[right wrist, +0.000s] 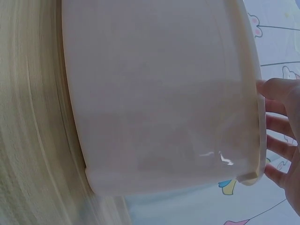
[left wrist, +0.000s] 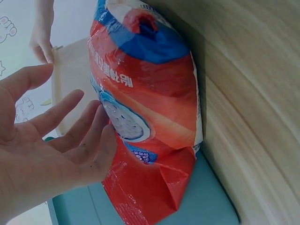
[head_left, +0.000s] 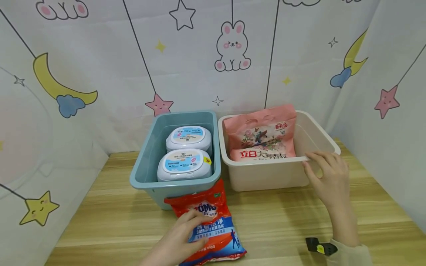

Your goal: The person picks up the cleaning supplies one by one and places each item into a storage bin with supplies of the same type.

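Table (head_left: 273, 216): wood-grained, around six o'clock in the head view.
White bin (head_left: 266, 177): on it, at two o'clock from the red bag (head_left: 216, 231).
Blue bin (head_left: 176, 192): at eleven o'clock from the red bag.
Pink bag (head_left: 263, 136): inside the White bin, toward nine o'clock.
White tubs (head_left: 184, 162): two, inside the Blue bin.
Right hand (head_left: 331, 177): pinches the White bin's rim at four o'clock.
Left hand (head_left: 184, 232): at the red bag's nine o'clock side, fingers spread, loosely bent; contact cannot be told.

A home-like corner indoors, the exact room unclear: white cloth (head_left: 196, 70) printed with rabbits (head_left: 232, 46), moons (head_left: 50, 79) and stars (head_left: 159, 106) spans the upper frame, while a red detergent bag (head_left: 219, 229), a blue tub (head_left: 158, 194) and a cream tub (head_left: 266, 176) sit on the wood-grain worktop (head_left: 273, 229) below.
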`<action>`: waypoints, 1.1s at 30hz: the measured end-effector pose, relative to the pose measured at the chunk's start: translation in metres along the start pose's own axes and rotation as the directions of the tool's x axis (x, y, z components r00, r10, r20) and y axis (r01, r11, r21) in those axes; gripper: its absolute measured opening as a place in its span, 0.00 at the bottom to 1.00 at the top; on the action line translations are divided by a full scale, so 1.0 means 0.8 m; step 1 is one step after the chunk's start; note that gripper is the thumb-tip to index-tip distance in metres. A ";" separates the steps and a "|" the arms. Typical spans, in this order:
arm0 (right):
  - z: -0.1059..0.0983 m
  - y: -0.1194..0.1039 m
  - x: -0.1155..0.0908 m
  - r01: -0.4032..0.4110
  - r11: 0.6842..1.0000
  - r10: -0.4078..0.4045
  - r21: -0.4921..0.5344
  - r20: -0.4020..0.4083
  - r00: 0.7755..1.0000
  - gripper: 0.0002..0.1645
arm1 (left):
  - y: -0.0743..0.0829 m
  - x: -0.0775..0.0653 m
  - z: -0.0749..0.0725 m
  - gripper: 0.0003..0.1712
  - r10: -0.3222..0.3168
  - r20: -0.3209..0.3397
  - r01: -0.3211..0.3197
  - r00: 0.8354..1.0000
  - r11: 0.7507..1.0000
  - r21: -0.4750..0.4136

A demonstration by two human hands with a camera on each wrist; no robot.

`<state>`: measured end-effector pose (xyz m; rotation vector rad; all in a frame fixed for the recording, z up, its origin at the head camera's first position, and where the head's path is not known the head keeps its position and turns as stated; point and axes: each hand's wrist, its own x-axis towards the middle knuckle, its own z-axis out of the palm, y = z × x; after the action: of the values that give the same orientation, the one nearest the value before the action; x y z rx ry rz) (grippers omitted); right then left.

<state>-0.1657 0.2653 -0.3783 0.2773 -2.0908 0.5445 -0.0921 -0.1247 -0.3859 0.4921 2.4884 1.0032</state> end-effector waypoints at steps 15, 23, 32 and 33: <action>0.000 0.000 0.000 -0.012 1.000 0.012 0.014 0.001 1.000 0.18 | 0.001 0.004 0.004 0.28 0.029 0.013 -0.030 0.999 0.989 0.144; 0.000 0.000 0.000 -0.022 1.000 0.021 0.023 0.006 1.000 0.18 | -0.003 0.007 0.008 0.30 0.049 0.060 -0.062 0.997 0.967 0.248; 0.001 0.000 0.000 -0.012 1.000 0.012 0.017 -0.001 1.000 0.18 | -0.004 0.010 0.013 0.39 0.059 0.114 -0.097 0.992 0.925 0.367; 0.001 0.000 0.000 -0.012 1.000 0.012 0.018 -0.002 1.000 0.18 | -0.004 0.010 0.014 0.40 0.058 0.120 -0.100 0.991 0.920 0.378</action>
<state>-0.1666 0.2651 -0.3784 0.2745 -2.0880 0.5706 -0.0942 -0.1169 -0.3978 0.7499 2.5887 0.4936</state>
